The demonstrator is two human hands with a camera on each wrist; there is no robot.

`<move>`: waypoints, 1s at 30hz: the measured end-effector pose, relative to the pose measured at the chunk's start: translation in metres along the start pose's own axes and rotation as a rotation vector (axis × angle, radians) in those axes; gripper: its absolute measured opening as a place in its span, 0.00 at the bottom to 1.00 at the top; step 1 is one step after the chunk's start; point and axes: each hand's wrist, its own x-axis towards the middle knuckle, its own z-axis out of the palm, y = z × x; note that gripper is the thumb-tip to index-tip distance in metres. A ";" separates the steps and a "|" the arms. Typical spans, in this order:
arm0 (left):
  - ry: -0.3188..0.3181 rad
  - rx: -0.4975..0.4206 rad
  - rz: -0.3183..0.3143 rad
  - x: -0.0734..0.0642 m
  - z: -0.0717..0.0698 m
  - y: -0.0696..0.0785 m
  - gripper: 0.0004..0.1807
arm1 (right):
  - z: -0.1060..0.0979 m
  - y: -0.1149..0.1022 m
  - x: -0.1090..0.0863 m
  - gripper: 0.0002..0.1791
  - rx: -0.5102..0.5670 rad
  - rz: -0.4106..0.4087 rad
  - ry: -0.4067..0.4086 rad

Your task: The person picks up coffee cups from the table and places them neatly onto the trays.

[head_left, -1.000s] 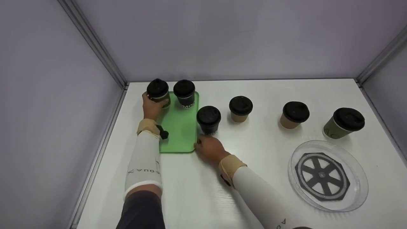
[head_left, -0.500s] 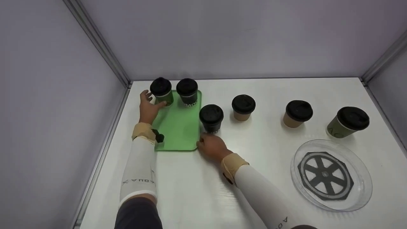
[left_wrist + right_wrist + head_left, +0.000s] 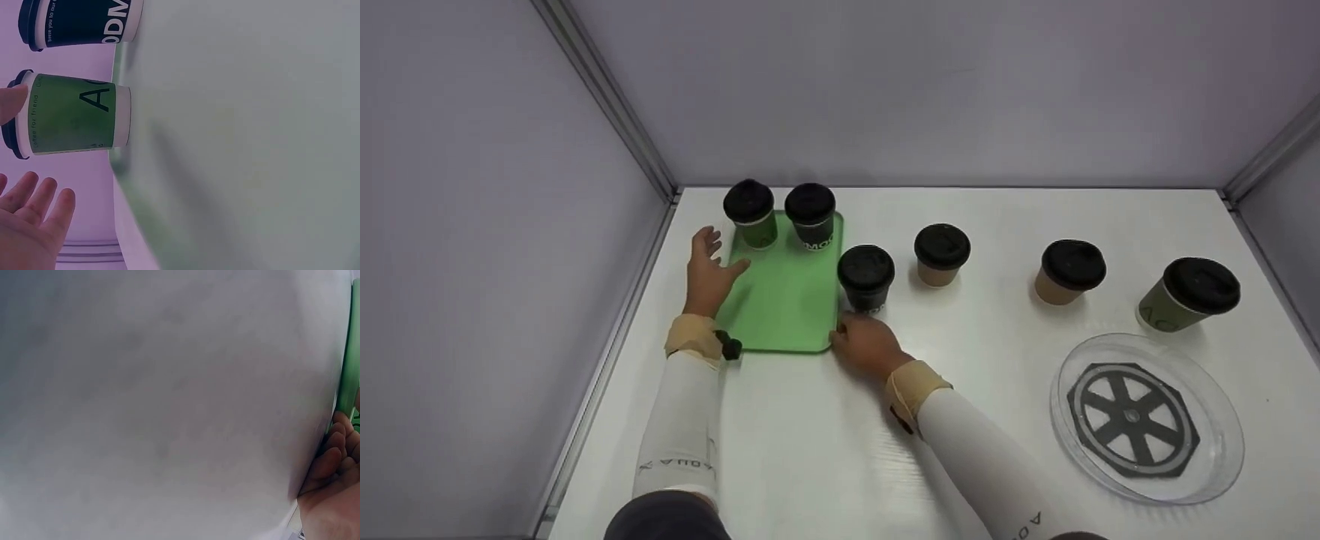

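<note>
A green tray (image 3: 780, 300) lies at the left of the white table. At its far end stand a green paper cup (image 3: 757, 231) with a black lid and, beside it, a dark paper cup (image 3: 814, 231), also lidded. My left hand (image 3: 709, 277) is over the tray's left edge, fingers spread, apart from the green cup (image 3: 73, 112), which is upright in the left wrist view. My right hand (image 3: 866, 346) pinches the tray's near right corner, its fingers (image 3: 329, 464) curled beside the green rim. Just beyond that hand, another dark cup (image 3: 866, 279) stands off the tray.
Two small brown cups (image 3: 937, 259) (image 3: 1061, 276) with black lids stand along the middle and right. Farther right, a green cup (image 3: 1181, 300) leans. A clear round dish (image 3: 1222, 442) with a dark spoked pattern is in front of it. Grey walls (image 3: 885, 97) enclose the table.
My left hand has let go of the green cup and drawn back toward me and left, leaving it standing on the tray. The right hand stays at the tray's corner.
</note>
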 end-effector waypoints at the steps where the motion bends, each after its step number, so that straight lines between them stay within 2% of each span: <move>1: 0.002 0.008 0.009 -0.003 -0.002 0.000 0.48 | 0.000 0.000 0.000 0.11 0.000 -0.001 0.004; 6: 0.021 0.033 0.043 -0.020 -0.010 0.001 0.45 | 0.001 -0.002 0.000 0.11 0.002 -0.006 0.010; 11: 0.024 0.047 0.043 -0.039 -0.016 0.001 0.47 | 0.002 -0.001 -0.001 0.11 0.002 -0.019 0.022; 17: 0.007 0.048 0.000 -0.064 -0.022 -0.006 0.48 | 0.000 0.001 -0.001 0.10 -0.001 -0.023 0.023; 24: -0.088 0.115 -0.070 -0.088 -0.030 -0.016 0.47 | -0.002 -0.001 -0.002 0.11 0.011 -0.013 0.011; 27: -0.109 0.149 -0.091 -0.095 -0.033 -0.019 0.45 | -0.003 -0.002 -0.002 0.11 0.018 -0.003 0.007; 30: -0.099 0.208 -0.121 -0.101 -0.037 -0.020 0.39 | -0.003 -0.003 -0.002 0.10 0.024 -0.003 0.006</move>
